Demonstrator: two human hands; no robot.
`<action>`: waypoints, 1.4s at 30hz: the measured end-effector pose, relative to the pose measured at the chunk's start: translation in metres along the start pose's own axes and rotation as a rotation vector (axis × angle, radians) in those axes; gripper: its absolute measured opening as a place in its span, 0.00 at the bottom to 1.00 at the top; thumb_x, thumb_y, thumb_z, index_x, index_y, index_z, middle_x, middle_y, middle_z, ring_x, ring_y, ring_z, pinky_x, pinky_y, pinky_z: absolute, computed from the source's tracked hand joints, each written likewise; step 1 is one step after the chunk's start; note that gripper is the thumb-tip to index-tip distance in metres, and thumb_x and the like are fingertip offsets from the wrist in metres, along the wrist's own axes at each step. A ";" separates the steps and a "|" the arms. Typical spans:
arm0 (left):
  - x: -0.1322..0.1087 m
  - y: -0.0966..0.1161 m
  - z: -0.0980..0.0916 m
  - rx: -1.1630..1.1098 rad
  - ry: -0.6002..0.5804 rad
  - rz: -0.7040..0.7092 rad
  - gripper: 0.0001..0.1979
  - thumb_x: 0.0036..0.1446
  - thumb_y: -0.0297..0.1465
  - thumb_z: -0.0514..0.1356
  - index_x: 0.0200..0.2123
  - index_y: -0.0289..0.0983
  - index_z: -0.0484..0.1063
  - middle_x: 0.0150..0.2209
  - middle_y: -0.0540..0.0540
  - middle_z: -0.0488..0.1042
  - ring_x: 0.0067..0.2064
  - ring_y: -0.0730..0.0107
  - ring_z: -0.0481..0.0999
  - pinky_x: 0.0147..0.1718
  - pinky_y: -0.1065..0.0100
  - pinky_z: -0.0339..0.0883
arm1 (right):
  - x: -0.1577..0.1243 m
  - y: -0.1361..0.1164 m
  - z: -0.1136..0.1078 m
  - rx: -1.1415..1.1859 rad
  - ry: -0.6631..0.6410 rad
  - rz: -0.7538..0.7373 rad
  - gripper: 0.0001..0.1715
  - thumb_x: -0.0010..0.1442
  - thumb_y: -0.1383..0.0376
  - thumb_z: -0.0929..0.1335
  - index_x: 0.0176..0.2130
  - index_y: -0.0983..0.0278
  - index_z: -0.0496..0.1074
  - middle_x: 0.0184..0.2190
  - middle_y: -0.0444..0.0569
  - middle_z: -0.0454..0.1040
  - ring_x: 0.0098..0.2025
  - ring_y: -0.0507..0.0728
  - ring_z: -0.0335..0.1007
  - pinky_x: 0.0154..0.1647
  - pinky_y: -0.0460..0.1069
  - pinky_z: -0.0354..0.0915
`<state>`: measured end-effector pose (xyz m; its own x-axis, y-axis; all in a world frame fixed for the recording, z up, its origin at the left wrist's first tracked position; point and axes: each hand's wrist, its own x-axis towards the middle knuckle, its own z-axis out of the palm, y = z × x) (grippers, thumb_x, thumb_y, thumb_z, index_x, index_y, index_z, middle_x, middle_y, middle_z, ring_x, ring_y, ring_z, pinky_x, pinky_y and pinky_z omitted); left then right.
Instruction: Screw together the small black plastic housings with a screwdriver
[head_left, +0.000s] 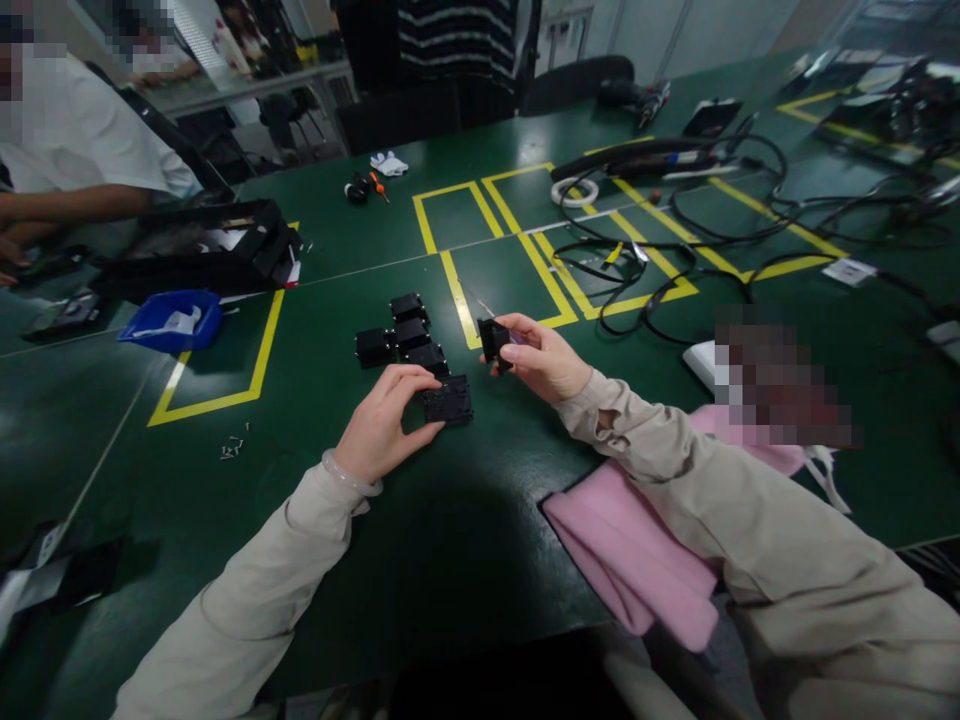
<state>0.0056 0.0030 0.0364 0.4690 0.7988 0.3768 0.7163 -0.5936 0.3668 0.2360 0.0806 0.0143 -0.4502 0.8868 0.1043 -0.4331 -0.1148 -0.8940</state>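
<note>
Blue tray (210, 315): off to my left on the green table (300, 560); a crumpled white wrapper (182, 322) lies in it.
Black box (191, 268): behind the tray, near a co-worker's arm (79, 203); something pale shows inside, too small to name.
Left hand (381, 422): thumb and fingertips parted by about the plate's depth, gripping its left side from front and back.
Plate (450, 402): between my left fingertips, low over the table; whether it touches, I can't tell.
Right hand (546, 358): thumb and fingers pinched on the piece, held clear of the table; a thin metal shaft (484, 304) juts out beyond it.
Piece (492, 342): black, small, angular, held edge-up.
Plate's look: black, flat, squarish, with fine raised detail on top.
Blocks (409, 333): four, black, clustered just beyond the plate.
Screws (231, 450): a loose scatter left of my left hand.
</note>
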 end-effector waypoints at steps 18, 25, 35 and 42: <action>0.000 -0.001 -0.003 -0.035 -0.027 -0.016 0.17 0.56 0.32 0.63 0.48 0.37 0.66 0.47 0.42 0.70 0.50 0.60 0.71 0.50 0.56 0.69 | 0.000 -0.002 -0.001 0.007 -0.026 0.013 0.29 0.40 0.58 0.79 0.39 0.63 0.67 0.31 0.40 0.71 0.32 0.50 0.73 0.27 0.44 0.69; 0.001 -0.003 -0.004 -0.044 -0.032 -0.007 0.18 0.56 0.32 0.63 0.49 0.38 0.66 0.48 0.42 0.69 0.51 0.59 0.71 0.51 0.54 0.68 | 0.000 -0.001 -0.001 -0.045 -0.043 0.009 0.29 0.41 0.57 0.79 0.39 0.64 0.67 0.29 0.40 0.71 0.31 0.50 0.73 0.28 0.43 0.69; 0.001 -0.003 -0.005 -0.023 -0.001 0.033 0.17 0.56 0.32 0.63 0.48 0.39 0.66 0.49 0.42 0.69 0.52 0.59 0.71 0.52 0.54 0.68 | 0.001 0.003 -0.003 -0.025 -0.050 0.008 0.30 0.42 0.58 0.78 0.40 0.63 0.65 0.30 0.40 0.71 0.31 0.50 0.73 0.28 0.45 0.69; 0.001 -0.003 -0.004 -0.027 0.012 0.044 0.18 0.56 0.31 0.64 0.49 0.39 0.65 0.49 0.42 0.69 0.53 0.59 0.71 0.53 0.53 0.68 | 0.001 0.002 -0.003 -0.006 -0.051 0.002 0.31 0.42 0.59 0.78 0.39 0.62 0.62 0.30 0.40 0.72 0.32 0.50 0.74 0.31 0.46 0.70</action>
<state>0.0017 0.0049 0.0395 0.4936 0.7704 0.4037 0.6805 -0.6311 0.3723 0.2373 0.0822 0.0112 -0.4902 0.8626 0.1248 -0.4281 -0.1136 -0.8966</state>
